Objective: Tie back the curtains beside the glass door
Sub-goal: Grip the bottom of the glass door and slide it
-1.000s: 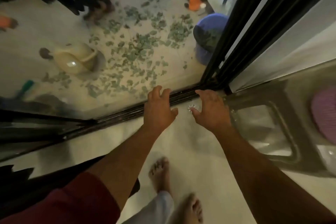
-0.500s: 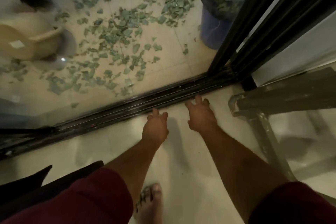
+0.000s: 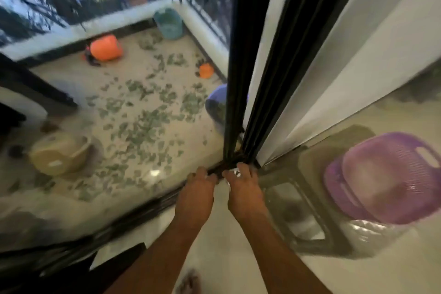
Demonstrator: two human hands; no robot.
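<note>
While both hands (image 3: 220,188) reach, dark curtain (image 3: 235,112) gathered at fingers (image 3: 241,169).

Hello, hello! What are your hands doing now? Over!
Both hands, left and right, on the dark tie around the curtain. Grip unclear. Nothing blocking.

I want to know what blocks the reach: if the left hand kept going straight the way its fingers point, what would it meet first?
Probably the dark tie band around the gathered curtain; the left hand looks nearly on it, though blur hides contact.

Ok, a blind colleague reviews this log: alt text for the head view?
Both hands, left hand and right hand, reach to the gathered dark curtain beside the glass door; a purple basket sits right.
</note>
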